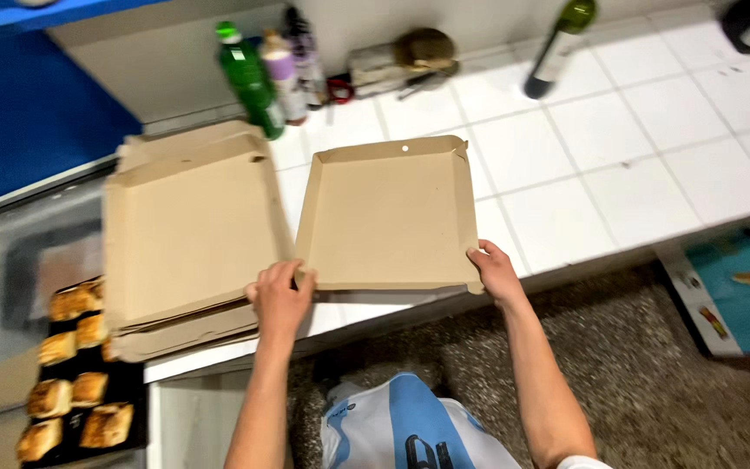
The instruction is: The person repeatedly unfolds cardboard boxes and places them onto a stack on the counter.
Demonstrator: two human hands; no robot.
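Note:
An open, shallow brown cardboard box [388, 213] lies on the white tiled counter [618, 148]. My left hand [279, 295] grips its near left corner. At the near right corner my right hand [495, 271] holds the box's edge. Both arms reach up from the bottom of the view. The box is empty inside. Just left of it sits a stack of similar flat cardboard boxes [186, 234], overhanging the counter's front edge.
Bottles [250, 78] and jars stand at the back of the counter, with a dark green bottle [557, 43] farther right. A black tray of baked pastries [75, 382] sits low at the left. Speckled floor lies below.

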